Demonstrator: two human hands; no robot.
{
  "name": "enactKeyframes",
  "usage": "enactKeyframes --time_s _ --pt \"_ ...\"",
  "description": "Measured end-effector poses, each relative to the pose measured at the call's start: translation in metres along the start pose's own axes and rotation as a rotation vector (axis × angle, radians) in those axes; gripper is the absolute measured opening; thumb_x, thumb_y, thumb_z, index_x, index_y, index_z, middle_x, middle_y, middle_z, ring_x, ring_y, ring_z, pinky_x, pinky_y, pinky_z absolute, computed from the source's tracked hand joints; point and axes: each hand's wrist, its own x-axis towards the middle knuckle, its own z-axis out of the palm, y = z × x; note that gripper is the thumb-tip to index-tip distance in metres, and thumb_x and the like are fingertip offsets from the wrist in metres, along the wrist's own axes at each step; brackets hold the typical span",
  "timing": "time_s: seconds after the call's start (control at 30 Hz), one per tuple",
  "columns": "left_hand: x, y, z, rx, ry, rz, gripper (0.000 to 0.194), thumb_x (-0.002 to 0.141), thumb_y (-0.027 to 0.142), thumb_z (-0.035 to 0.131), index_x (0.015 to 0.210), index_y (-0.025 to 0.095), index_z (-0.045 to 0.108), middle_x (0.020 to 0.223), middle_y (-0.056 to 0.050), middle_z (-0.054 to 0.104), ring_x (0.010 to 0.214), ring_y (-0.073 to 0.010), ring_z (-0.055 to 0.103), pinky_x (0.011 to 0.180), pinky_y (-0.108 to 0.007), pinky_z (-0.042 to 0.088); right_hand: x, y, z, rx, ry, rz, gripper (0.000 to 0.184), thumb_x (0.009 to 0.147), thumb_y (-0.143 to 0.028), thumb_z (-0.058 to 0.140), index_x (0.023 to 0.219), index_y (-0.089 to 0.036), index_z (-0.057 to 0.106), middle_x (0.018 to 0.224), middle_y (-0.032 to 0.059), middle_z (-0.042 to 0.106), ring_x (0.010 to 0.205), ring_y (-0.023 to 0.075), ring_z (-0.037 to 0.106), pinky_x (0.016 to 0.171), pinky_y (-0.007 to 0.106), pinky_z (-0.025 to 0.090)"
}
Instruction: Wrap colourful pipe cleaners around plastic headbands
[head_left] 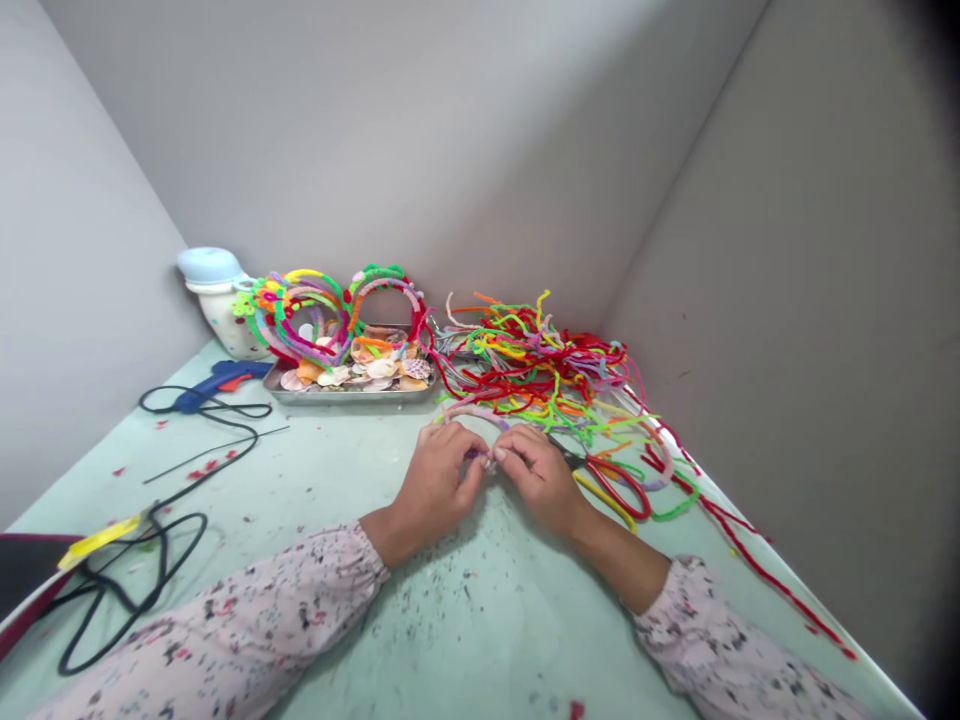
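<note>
My left hand [435, 490] and my right hand [536, 478] meet at the middle of the green-topped table [480, 640], pinching a lilac pipe cleaner [472, 413] between their fingertips. A small purple piece [472, 454] shows at the pinch, partly hidden by my fingers. Just beyond my right hand lie red-handled scissors [619, 488]. A tangled heap of multicoloured pipe cleaners [536, 365] spreads behind both hands.
A metal tray [349, 397] holds seashells and pipe-cleaner hoops. Left of it are a blue glue gun [217, 378] with a black cord [206, 405] and a white lidded jar [214, 310]. Grey walls [787, 300] close the back and right.
</note>
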Motion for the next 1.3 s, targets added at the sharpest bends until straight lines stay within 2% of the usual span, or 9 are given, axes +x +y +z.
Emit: enactKeyframes --time_s 0.4,0.93,1.3 --pt "0.0005 0.0015 -0.0011 0.015 -0.012 0.007 0.009 0.088 0.016 0.047 0.087 0.018 0.055 0.085 -0.003 0.059 0.086 -0.0187 0.053 0.086 -0.037 0.037 -0.0007 0.0015 0.0009 0.017 0.021 0.024 0.015 0.088 -0.021 0.051 0.078 -0.021 0.062 0.080 0.0020 0.059 0.082 0.0190 0.053 0.079 0.033 0.039" --pt "-0.0001 -0.0024 0.0009 0.038 -0.028 0.028 0.008 0.086 0.013 0.048 0.089 0.018 0.054 0.086 -0.003 0.059 0.086 -0.0195 0.052 0.083 -0.037 0.036 0.0003 0.0033 -0.0004 0.119 -0.057 0.092 0.017 0.089 -0.023 0.049 0.077 -0.020 0.061 0.079 0.0013 0.057 0.082 0.0180 0.052 0.080 0.032 0.037" --pt "-0.0003 -0.0029 0.0018 0.063 -0.020 0.067 0.009 0.087 0.013 0.047 0.089 0.018 0.054 0.087 -0.003 0.059 0.086 -0.0193 0.052 0.084 -0.037 0.036 0.0005 0.0079 0.0006 0.246 -0.084 0.140 0.020 0.089 -0.026 0.049 0.076 -0.019 0.062 0.076 0.0008 0.056 0.077 0.0165 0.052 0.074 0.030 0.040"
